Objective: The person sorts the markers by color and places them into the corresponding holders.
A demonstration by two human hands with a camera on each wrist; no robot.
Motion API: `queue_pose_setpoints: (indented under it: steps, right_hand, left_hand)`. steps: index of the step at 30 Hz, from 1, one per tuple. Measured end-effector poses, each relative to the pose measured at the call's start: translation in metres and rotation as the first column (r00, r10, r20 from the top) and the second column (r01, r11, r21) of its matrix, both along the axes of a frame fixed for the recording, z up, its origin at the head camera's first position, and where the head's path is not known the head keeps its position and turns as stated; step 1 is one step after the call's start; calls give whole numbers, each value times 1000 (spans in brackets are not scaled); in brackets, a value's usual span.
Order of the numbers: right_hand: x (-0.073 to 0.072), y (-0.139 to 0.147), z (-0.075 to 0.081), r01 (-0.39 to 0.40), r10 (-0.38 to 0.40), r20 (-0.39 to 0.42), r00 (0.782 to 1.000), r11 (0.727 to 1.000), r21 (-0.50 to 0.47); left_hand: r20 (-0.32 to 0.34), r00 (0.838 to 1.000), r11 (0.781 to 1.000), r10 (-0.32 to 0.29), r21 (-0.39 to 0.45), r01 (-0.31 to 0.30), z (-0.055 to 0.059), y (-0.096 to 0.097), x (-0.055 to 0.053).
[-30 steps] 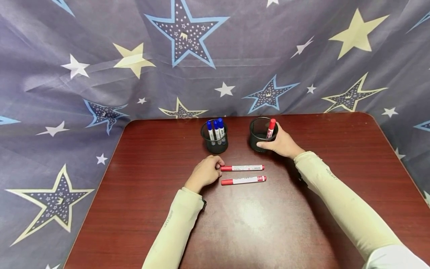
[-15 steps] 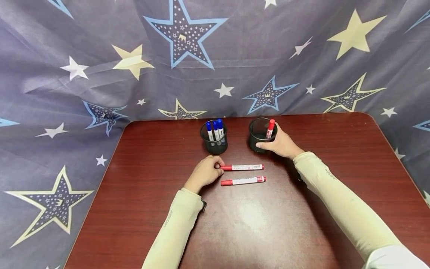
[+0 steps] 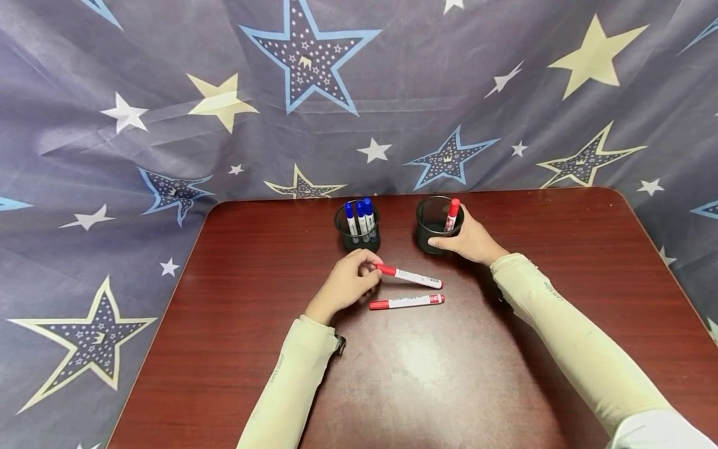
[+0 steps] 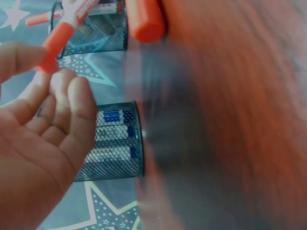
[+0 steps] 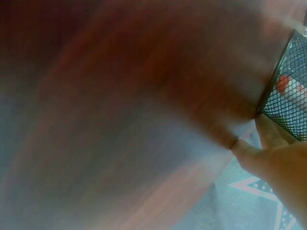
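Observation:
My left hand (image 3: 349, 282) pinches a red marker (image 3: 414, 277) by its capped end between thumb and fingertips. The marker slants, cap end raised, its far end low over the table. Just in front lies a second red marker (image 3: 407, 302), flat on the wood. With thumb and fingers around its right side, my right hand (image 3: 473, 237) holds a black mesh pen cup (image 3: 430, 240). One red marker (image 3: 452, 215) leans inside that cup. In the right wrist view, the mesh cup (image 5: 288, 103) shows at the right edge beside the thumb.
Another black mesh pen cup (image 3: 361, 248) with blue-capped markers (image 3: 360, 218) stands behind my left hand. The dark red wooden table (image 3: 252, 262) ends at a star-patterned cloth (image 3: 336, 143) at the back.
My left hand has lifted the capped end of the nearer-to-cups red marker and moved slightly up and right, so the marker now slants. The right hand and its cup have stayed put.

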State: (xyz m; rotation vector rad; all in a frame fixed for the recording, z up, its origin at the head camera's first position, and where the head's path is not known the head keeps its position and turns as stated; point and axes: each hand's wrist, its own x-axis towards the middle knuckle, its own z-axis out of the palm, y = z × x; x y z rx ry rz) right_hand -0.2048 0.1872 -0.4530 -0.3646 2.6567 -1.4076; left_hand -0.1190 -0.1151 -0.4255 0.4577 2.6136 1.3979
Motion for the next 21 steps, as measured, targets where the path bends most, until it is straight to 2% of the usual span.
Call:
queue_pose_setpoints:
  steps: [3, 6, 9, 12, 16, 21]
  right_hand:
    - [1, -1, -1, 1, -1, -11, 1000, 1000, 2]
    - [1, -1, -1, -5, 5, -22, 1000, 1000, 3]
    - [1, -1, 0, -9, 9, -19, 1000, 1000, 1]
    - [1, -1, 0, -8, 8, -15, 1000, 1000, -4]
    - [1, -1, 0, -7, 7, -18, 1000, 1000, -6]
    - [-1, -2, -1, -10, 10, -20, 1000, 1000, -6]
  left_hand:
    - [-34, 999, 996, 8, 93, -5, 4, 3, 0]
    - [-63, 998, 981, 22, 195, -9, 7, 6, -1]
    - [-66, 998, 950, 20, 312, 2, 9, 11, -3]
    - [-69, 998, 919, 14, 395, 15, 12, 16, -5]
    - [-81, 997, 891, -6, 452, 42, 13, 23, -8]
    - [-98, 995, 874, -31, 481, 75, 17, 30, -12]
